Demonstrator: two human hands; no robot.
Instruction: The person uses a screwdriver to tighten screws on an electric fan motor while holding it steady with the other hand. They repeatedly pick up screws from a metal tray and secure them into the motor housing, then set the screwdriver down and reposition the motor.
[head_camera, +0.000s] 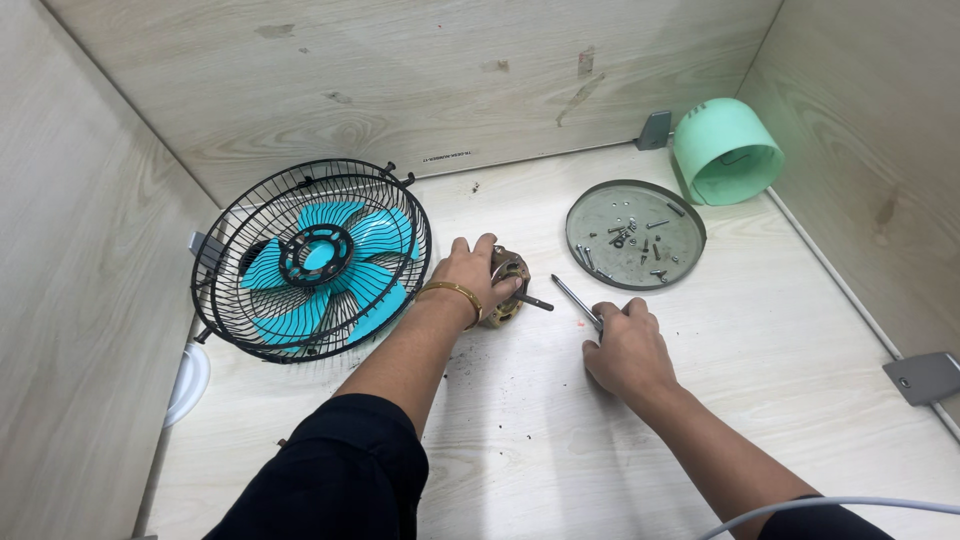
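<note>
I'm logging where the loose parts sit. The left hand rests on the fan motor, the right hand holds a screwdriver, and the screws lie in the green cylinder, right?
Not quite. The head view shows the screws in the round grey tray, not the green cylinder. The left hand on the fan motor and right hand holding the screwdriver are correct.

Two bare forearms reaching forward from black sleeves, left hand (470, 272) palm down with fingers curled in a grip, gold bangle on wrist, right hand (627, 350) closed in a fist, knuckles up

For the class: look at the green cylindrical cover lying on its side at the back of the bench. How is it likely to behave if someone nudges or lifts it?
The green cover lies on its curved side, so a nudge would probably roll it. It looks like a thin, hollow shell open at one end, so likely light for its size. The corner walls beside it would probably stop it quickly.
</note>
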